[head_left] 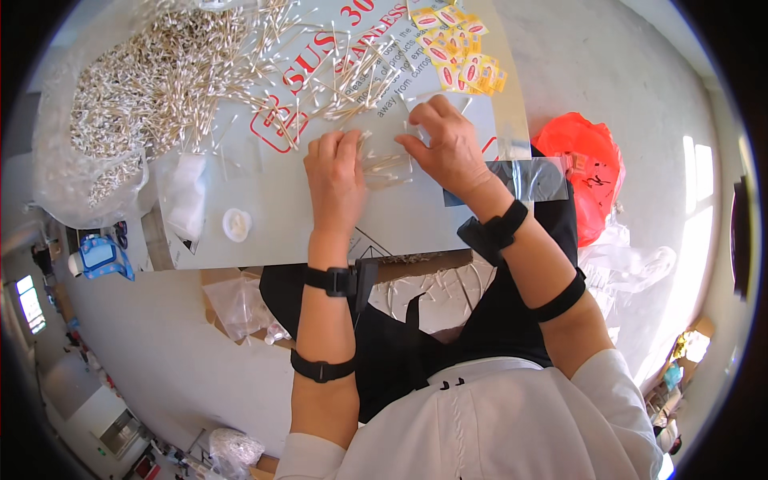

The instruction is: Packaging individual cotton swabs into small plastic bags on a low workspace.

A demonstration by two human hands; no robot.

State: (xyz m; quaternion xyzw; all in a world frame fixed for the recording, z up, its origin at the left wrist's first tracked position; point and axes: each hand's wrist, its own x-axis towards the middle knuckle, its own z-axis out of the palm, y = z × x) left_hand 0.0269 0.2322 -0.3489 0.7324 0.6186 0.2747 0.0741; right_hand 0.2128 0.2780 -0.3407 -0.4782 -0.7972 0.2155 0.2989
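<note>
A small group of cotton swabs [387, 170] lies on the metal-grey sheet between my two hands. My left hand [334, 172] is at their left side, its fingers bent and close together. White swab tips show right beside its index finger; its thumb is hidden. To the right of the group is my right hand [450, 146], fingers curled and thumb apart from the index finger, with no object visible between them. Beyond my hands, loose swabs [352, 84] lie scattered across the printed sheet. A large heap of swabs [148, 88] fills an opened clear plastic bag at the left.
Yellow-and-white paper labels [460, 48] are spread at the far right. A clear plastic packet [544, 179] lies by the right edge, near a red plastic bag [588, 172]. At the left are a white roll-like bundle [188, 192] and a small round white dish [237, 225].
</note>
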